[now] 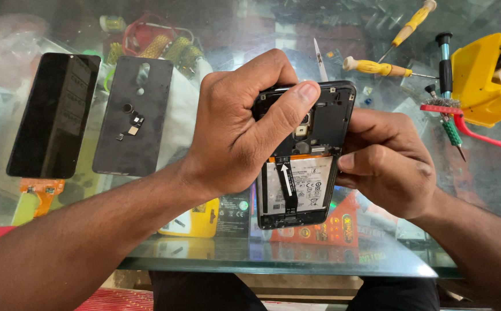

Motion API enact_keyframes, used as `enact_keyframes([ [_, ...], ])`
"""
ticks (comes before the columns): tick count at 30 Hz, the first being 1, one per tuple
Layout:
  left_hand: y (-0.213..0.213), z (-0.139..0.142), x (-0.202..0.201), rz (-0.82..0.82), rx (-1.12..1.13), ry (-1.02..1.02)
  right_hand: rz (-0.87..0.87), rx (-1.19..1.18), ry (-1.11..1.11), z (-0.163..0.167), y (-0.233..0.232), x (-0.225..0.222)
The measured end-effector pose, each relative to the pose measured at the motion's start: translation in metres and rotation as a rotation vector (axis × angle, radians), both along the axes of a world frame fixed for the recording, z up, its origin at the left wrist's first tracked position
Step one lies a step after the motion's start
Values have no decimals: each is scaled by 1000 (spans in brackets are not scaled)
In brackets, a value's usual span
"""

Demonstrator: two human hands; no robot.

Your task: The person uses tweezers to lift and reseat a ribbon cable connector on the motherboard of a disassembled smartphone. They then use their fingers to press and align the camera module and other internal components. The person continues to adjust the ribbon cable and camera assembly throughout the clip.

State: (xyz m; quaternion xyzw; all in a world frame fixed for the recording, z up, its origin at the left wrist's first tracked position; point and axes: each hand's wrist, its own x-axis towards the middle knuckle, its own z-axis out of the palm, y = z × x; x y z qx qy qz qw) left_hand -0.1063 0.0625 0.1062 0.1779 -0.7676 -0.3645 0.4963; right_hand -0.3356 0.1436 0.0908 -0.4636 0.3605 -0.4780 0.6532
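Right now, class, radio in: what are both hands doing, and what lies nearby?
Left hand grips opened phone, thumb pressing top. Right hand steadies its side. Back cover and screen panel lie left; screwdrivers behind.

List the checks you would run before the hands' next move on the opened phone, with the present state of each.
1. Opened phone held by both hands: ok.
2. Left hand thumb pressing the upper frame: ok.
3. Right hand bracing the side: ok.
4. Battery seated, flex strip across it: ok.
5. Back cover and screen panel set aside on the glass table: ok.
6. Screws all removed: cannot tell.
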Motion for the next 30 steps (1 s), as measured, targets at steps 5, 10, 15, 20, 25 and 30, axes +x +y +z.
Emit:
enact_keyframes([
  [5, -1, 1, -2, -4, 22, -5, -22, 6, 27, 2, 0, 2],
  [10, -1, 3, 0, -2, 47, -47, -65, 88, 53, 5, -1, 8],
  [15, -4, 6, 4, -200, 40, 29, -170, 210, 133, 7, -4, 10],
  [20, -6, 9, 1, -226, 254, -28, -185, 162, 147, 2, -7, 9],
  [25, -7, 10, 1, -187, 131, -42, -141, 121, 99, 1, -8, 6],
  [30, -9, 6, 2, -195, 140, -37, -102, 59, 1, 1, -8, 9],
])
